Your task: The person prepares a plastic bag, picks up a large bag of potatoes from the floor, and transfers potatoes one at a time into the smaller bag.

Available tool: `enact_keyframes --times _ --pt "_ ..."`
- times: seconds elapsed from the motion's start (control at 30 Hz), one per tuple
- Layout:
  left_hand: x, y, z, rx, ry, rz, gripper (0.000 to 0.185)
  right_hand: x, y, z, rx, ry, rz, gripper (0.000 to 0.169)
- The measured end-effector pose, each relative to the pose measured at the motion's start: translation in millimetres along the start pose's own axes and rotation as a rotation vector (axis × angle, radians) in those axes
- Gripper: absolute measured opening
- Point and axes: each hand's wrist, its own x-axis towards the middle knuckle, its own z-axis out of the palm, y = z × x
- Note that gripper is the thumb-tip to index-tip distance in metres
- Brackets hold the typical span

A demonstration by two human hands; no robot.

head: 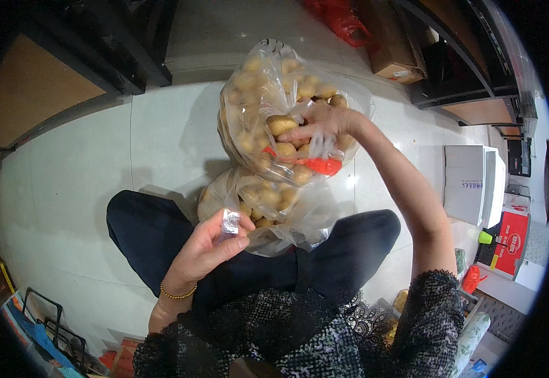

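Observation:
A large clear plastic bag (250, 108) full of potatoes stands on the tiled floor before me, with red plastic at its lower edge. My right hand (321, 125) reaches into its opening, index finger extended against a potato (281, 125); part of the hand is hidden by plastic, and whether it grips anything is unclear. A second clear bag (312, 212) with potatoes lies nearer, between my knees. Over its near left edge, my left hand (217, 245) holds a small clear plastic packet (230, 221) between thumb and fingers.
Dark-framed shelving (147, 61) stands at the upper left, more at the upper right beside a cardboard box (397, 61) and a red plastic bag (343, 23). A white foam box (468, 184) and a red carton (510, 241) are at the right. A black metal frame (43, 302) stands lower left.

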Motion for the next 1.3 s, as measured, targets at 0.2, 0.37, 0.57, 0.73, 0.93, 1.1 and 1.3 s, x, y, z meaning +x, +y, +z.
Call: enact_keyframes --times 0.2,0.37,0.57,0.73,0.93,1.1,1.3 --pt "-7.2 0.7 -2.7 0.007 -0.005 -0.002 0.028 0.6 20.2 38.8 -0.042 0.413 -0.275 0.044" --pt "-11.6 5.7 -7.4 0.033 0.013 -0.011 0.03 -10.5 36.1 39.5 0.441 0.344 -0.109 0.059" --pt "-18.6 1.5 -9.0 0.063 0.062 0.019 0.043 -53.3 65.1 11.8 1.184 0.496 -0.309 0.063" --pt "-28.7 5.5 -8.6 -0.102 0.146 0.038 0.074 -126.8 17.9 -6.1 1.658 0.055 -0.871 0.06" --pt "-24.9 9.1 6.1 -0.353 0.069 0.068 0.101 -101.3 -57.6 99.3 1.4 -0.379 -0.475 0.06" --pt "-30.2 15.2 17.2 -0.06 0.029 0.055 0.139 -7.8 -20.6 253.5 1.414 -0.039 0.088 0.053" --pt "-39.2 9.3 -7.7 -0.181 0.065 0.104 0.129 -62.1 39.7 242.8 0.228 0.476 0.048 0.052"
